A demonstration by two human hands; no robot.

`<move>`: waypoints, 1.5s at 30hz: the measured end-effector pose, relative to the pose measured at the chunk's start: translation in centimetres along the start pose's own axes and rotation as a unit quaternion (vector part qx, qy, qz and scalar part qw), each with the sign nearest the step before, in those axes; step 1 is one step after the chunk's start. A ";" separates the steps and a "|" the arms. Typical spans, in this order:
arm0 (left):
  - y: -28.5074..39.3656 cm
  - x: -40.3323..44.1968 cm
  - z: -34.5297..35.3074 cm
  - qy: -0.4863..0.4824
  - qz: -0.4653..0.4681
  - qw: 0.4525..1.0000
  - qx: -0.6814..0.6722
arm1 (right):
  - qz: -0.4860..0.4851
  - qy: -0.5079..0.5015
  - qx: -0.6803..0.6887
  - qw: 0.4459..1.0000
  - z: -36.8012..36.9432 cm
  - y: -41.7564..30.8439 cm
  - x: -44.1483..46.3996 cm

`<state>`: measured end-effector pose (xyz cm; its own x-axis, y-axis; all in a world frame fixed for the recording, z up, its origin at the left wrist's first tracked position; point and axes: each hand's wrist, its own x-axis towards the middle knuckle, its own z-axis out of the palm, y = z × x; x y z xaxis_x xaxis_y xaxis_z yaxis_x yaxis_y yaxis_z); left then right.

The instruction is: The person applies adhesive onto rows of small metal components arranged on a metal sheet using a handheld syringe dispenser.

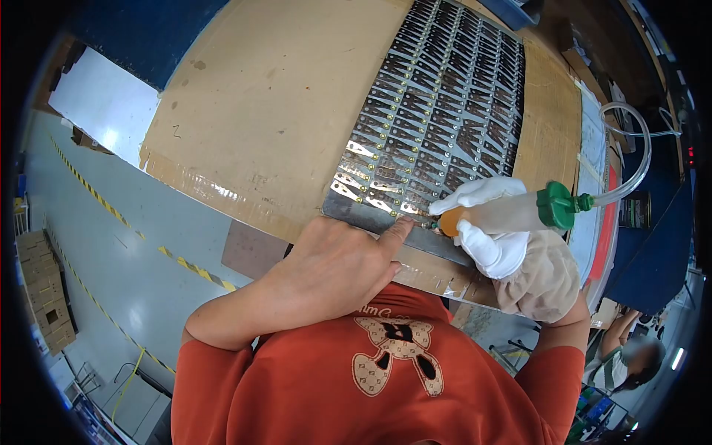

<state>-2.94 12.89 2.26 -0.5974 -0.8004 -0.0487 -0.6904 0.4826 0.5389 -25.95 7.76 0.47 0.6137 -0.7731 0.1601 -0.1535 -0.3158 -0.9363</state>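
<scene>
Rows of small flat metal parts [437,104] with yellowish and silvery dots lie on a dark metal plate [356,211]. My bare left hand [341,256] rests at the plate's near edge, its index finger stretched out and touching near the lowest row. In a white glove, my right hand [493,222] is wrapped round a translucent dispensing syringe [512,213] with an orange plunger inside and a green cap. The syringe tip points left at the lowest row, close to my left fingertip. A clear hose [641,159] runs from the cap.
Brown cardboard [259,96] covers the worktable, with a taped near edge. A dark can [635,210] stands at the right, near a blue bin [512,11] at the top. Another person [627,363] is at the lower right. Stacked cartons [44,285] stand far left.
</scene>
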 end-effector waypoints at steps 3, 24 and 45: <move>-0.1 -0.1 0.1 0.010 0.005 1.000 0.002 | 0.026 0.029 0.051 0.998 0.4 -0.9 0.2; 0.0 0.0 0.0 -0.002 0.002 1.000 0.007 | 0.084 0.018 0.051 0.995 0.3 -1.5 0.4; 0.0 0.0 0.0 -0.005 0.000 1.000 0.008 | 0.078 0.068 0.107 0.989 0.6 -0.9 0.0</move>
<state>-2.92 12.86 2.26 -0.6017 -0.7967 -0.0569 -0.6969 0.4889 0.5247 -25.36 8.37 1.12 0.4838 -0.8745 0.0360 -0.0616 -0.0751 -0.9953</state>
